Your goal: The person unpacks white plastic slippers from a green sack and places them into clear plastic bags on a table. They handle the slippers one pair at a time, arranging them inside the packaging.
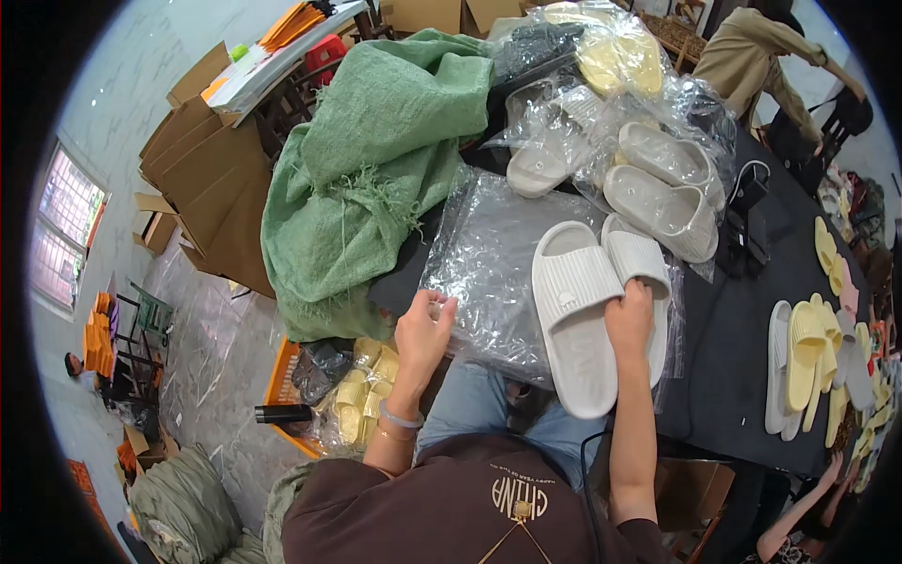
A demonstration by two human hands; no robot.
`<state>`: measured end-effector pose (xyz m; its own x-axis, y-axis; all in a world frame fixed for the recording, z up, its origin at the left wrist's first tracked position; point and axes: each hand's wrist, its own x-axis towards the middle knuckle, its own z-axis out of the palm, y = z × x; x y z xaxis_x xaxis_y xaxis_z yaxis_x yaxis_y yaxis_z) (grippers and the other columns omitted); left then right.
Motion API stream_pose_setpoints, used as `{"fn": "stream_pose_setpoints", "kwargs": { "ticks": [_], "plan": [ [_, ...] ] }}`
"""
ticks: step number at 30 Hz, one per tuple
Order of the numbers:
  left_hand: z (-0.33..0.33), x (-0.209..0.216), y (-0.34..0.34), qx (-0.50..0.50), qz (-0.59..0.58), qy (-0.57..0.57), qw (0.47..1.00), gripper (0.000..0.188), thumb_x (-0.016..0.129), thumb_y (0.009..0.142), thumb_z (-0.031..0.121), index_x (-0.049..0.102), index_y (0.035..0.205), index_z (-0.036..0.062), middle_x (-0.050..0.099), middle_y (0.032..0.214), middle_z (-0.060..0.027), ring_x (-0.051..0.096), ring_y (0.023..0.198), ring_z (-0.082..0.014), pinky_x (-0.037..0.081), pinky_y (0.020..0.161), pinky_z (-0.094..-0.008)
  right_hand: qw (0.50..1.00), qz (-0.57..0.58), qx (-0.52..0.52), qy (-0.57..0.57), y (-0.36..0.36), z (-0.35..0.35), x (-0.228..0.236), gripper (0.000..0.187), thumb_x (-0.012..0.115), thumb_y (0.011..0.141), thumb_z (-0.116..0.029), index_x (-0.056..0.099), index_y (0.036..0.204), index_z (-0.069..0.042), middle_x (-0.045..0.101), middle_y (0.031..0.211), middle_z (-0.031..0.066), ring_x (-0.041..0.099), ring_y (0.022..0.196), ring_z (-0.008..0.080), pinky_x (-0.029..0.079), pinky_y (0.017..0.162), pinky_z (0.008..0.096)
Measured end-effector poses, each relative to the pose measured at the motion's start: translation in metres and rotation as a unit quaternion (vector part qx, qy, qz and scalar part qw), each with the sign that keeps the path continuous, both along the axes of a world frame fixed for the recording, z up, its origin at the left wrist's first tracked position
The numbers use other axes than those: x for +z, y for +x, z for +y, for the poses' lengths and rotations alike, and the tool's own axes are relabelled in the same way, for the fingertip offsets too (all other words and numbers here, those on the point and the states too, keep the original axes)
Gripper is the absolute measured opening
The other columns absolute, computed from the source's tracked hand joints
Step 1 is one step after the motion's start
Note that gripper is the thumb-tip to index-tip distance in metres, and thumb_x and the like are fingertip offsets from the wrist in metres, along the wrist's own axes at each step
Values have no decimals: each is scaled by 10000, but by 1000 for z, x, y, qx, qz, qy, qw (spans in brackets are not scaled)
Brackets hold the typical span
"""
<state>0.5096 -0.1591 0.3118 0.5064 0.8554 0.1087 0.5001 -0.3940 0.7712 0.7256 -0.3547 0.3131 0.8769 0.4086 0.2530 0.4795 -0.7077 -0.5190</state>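
Observation:
A pair of off-white ribbed slide sandals [575, 310] is in my right hand [631, 324], the fingers reaching into the strap opening of the right-hand one. The pair is held over a stack of clear plastic bags [503, 254] lying on the dark table. At the left edge of the stack is my left hand [425, 334], its fingers curled in a pinch on the edge of a clear plastic bag. Just beyond the pair lie bagged off-white slides [662, 207], with bagged yellow slides [620, 56] farther back.
A green woven sack [376, 160] covers the table's left side. Loose yellow slides [805, 352] line the right edge, near a black device [747, 226]. An orange crate [291, 385] holding bagged slides stands low left, by cardboard boxes [207, 169]. A person [766, 56] bends at the far right.

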Motion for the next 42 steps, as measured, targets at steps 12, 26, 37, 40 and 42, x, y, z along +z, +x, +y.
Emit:
{"fn": "stream_pose_setpoints", "kwargs": {
  "ticks": [12, 26, 37, 40, 42],
  "plan": [
    [13, -2, 7, 49, 131, 51, 989, 326, 625, 859, 348, 583, 1003, 58, 664, 831, -166, 643, 771, -337, 484, 672, -432, 985, 37, 56, 158, 0, -14, 0, 310, 516, 741, 15, 587, 1041, 54, 588, 1003, 263, 532, 947, 456, 429, 821, 464],
    [53, -3, -3, -46, 15, -12, 999, 320, 707, 794, 208, 566, 935, -42, 582, 732, -81, 564, 664, -184, 444, 602, -322, 790, 303, 82, 526, 3, -80, 73, 315, 461, 942, -131, 571, 1181, 42, 641, 1064, 94, 618, 935, 154, 499, 805, 291],
    [36, -13, 18, -226, -206, -394, 867, 284, 617, 841, -5, 522, 1108, -1, 635, 1060, -117, 627, 981, -189, 490, 755, -252, 842, 292, -51, 450, -61, -181, 38, 303, 476, 930, -119, 576, 1167, 40, 643, 1059, 99, 617, 940, 156, 500, 807, 296],
    [33, -17, 29, -214, -203, -346, 891, 324, 631, 821, 3, 517, 1123, -17, 621, 1043, -111, 624, 982, -208, 483, 812, -280, 842, 304, -78, 438, -74, -195, 25, 300, 481, 926, -116, 577, 1164, 40, 643, 1058, 101, 617, 941, 157, 501, 807, 298],
    [32, -15, 32, -195, -157, -253, 935, 349, 643, 804, 11, 515, 1126, -35, 607, 1039, -114, 618, 973, -223, 478, 832, -302, 841, 312, -95, 431, -84, -201, 18, 298, 483, 924, -114, 578, 1161, 40, 643, 1057, 102, 616, 942, 157, 501, 808, 299]
  ]
}}
